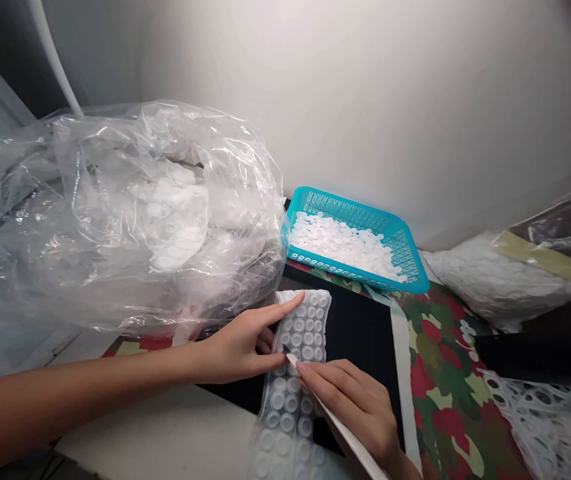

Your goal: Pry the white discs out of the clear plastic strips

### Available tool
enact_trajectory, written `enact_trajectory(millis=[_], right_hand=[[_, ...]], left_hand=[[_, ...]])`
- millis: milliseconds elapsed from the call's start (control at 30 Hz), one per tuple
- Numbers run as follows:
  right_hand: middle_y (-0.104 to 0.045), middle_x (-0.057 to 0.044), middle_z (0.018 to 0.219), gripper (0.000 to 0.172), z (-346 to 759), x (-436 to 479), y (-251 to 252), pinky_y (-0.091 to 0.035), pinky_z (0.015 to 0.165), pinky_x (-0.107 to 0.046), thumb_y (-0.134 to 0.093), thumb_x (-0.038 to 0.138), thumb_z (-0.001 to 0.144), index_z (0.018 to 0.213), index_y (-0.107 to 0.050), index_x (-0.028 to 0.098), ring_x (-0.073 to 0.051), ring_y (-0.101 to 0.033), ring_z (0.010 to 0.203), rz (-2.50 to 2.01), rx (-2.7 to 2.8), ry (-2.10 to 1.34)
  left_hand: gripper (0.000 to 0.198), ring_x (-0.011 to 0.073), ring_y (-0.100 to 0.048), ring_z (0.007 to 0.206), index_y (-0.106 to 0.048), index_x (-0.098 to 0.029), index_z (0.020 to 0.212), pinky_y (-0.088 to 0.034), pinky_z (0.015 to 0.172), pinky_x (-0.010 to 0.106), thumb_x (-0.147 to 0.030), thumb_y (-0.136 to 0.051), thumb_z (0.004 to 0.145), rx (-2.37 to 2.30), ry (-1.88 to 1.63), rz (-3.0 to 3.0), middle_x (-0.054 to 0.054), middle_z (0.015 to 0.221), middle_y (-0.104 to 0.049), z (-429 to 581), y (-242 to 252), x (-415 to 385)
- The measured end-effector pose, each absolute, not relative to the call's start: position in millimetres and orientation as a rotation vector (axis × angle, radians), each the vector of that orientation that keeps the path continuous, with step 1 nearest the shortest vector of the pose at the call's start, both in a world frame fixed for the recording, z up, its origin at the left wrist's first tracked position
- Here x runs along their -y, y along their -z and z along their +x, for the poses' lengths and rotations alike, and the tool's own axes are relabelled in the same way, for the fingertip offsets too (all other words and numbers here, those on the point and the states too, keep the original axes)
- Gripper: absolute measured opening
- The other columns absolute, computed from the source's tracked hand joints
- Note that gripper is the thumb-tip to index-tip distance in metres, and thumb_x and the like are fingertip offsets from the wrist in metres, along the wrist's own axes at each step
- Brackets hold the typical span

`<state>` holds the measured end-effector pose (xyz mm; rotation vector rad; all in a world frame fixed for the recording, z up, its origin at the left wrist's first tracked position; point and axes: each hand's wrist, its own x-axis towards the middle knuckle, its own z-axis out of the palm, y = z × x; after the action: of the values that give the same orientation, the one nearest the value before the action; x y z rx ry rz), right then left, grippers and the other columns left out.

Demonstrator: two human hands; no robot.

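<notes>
A long translucent sheet (306, 331) with rows of raised rounds runs from the middle of the view to the bottom edge. My left hand (245, 340) grips its left side, index finger and thumb laid across the top, the other fingers curled by the edge and partly hidden. In my right hand (360, 407) is a slim white tool (338, 427), held like a pen. Its thin dark tip meets one of the rounds, close to my left thumb. I cannot make out the tool's exact kind.
Behind the sheet stands a turquoise basket (410, 257) holding many small white discs (345, 243). A big clear plastic bag (115, 220) with white contents fills the left. Another filled bag (495, 273) lies at right, above white perforated scraps (550, 427). A black mat (360, 333) covers part of the patterned cloth (445, 373).
</notes>
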<state>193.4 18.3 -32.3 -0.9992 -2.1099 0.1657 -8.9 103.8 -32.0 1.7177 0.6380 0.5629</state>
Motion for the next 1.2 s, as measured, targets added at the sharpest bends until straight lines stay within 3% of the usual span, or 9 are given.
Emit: enact_trajectory(millis=[700,1200], right_hand=[[-0.072,-0.007,0.085,0.039,205,-15,26,-0.056,0.059,-0.029,-0.065,0.0,0.078,0.115,-0.061,0.013,-0.017,-0.065,0.071,-0.949,2.144,-0.088],[-0.071,-0.009,0.097,0.04,203,-16,34,-0.054,0.064,-0.03,-0.065,0.003,0.081,0.119,-0.06,0.011,-0.019,-0.062,0.079,-0.982,2.19,-0.109]], left_hand=[[0.085,0.0059,-0.044,0.055,-0.011,-0.025,0.149,-0.048,0.054,0.018,-0.015,-0.062,0.081,-0.65,-0.515,1.688,-0.008,0.065,-0.043,-10,33,-104],[0.083,0.0055,-0.042,0.057,-0.014,-0.027,0.148,-0.047,0.054,0.016,-0.01,-0.058,0.081,-0.547,-0.599,1.776,-0.005,0.075,-0.046,-10,34,-103]])
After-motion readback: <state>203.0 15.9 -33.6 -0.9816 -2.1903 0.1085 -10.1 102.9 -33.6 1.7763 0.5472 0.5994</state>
